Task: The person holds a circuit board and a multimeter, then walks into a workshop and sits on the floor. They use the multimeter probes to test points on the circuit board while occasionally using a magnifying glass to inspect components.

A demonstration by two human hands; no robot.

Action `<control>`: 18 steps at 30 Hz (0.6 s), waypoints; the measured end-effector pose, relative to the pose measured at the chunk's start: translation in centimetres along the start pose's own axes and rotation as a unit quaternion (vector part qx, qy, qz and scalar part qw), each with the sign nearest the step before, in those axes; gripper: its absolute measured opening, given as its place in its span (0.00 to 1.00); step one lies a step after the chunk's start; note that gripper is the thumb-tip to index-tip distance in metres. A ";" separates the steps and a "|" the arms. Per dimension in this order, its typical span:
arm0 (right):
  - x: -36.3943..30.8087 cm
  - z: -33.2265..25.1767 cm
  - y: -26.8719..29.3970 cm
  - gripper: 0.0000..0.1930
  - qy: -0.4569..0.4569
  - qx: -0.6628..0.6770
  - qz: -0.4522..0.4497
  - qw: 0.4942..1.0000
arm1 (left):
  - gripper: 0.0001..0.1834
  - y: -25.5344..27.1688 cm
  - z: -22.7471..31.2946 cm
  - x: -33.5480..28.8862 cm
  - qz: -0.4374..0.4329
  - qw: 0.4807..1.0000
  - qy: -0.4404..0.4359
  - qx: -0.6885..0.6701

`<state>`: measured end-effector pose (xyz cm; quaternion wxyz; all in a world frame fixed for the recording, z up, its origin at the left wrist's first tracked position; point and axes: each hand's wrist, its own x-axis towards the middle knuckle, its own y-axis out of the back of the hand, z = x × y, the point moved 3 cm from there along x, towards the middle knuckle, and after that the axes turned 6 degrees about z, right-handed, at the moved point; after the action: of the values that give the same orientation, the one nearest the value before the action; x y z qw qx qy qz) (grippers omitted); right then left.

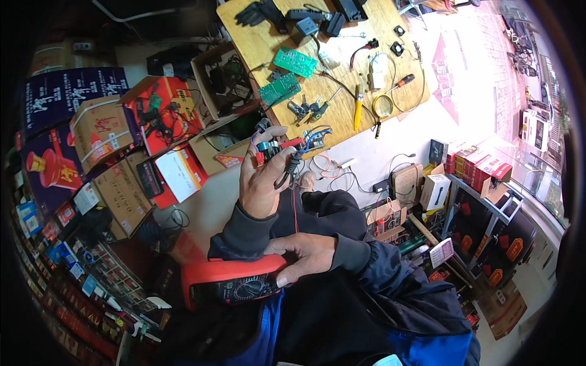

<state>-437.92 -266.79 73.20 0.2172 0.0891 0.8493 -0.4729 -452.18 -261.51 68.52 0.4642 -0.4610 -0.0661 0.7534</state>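
My left hand (pixel 262 183) is raised near the table's front corner, fingers closed around a small round electrical part (pixel 267 148) with red and blue wires. A red probe (pixel 293 143) and a looped black cable (pixel 288 168) are at the same fingers; exactly how they are gripped is hard to see. A thin red lead (pixel 295 210) hangs down from there. Lower down, my right hand (pixel 305 256) grips the end of a red-cased multimeter (pixel 235 277), thumb on its front by the dial. The meter lies sideways before my body, and its display is too dark to read.
The wooden table (pixel 244 24) carries green circuit boards (pixel 295 62), keys (pixel 305 110), yellow-handled pliers (pixel 358 110), a magnifying glass (pixel 383 106), a screwdriver (pixel 403 81) and a black glove (pixel 261 13). Cartons (pixel 113 195) crowd the left. Cables (pixel 351 177) trail over the floor; boxes (pixel 482 168) stand right.
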 end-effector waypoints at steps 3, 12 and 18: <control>1.7 3.6 3.4 0.23 0.014 0.075 0.007 0.997 | 0.23 3.1 -4.0 3.2 -0.001 0.999 0.031 0.015; 5.4 16.3 15.0 0.27 0.106 0.030 0.095 0.989 | 0.20 8.9 -17.7 12.4 -0.082 0.987 0.123 -0.064; 3.2 23.7 22.3 0.30 0.250 -0.134 0.211 0.936 | 0.25 11.8 -23.8 15.4 -0.218 0.970 0.104 -0.014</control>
<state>-426.11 -274.92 43.84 0.1028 0.3512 0.8935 -0.2602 -443.95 -264.19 39.10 0.6147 -0.5178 -0.1269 0.5813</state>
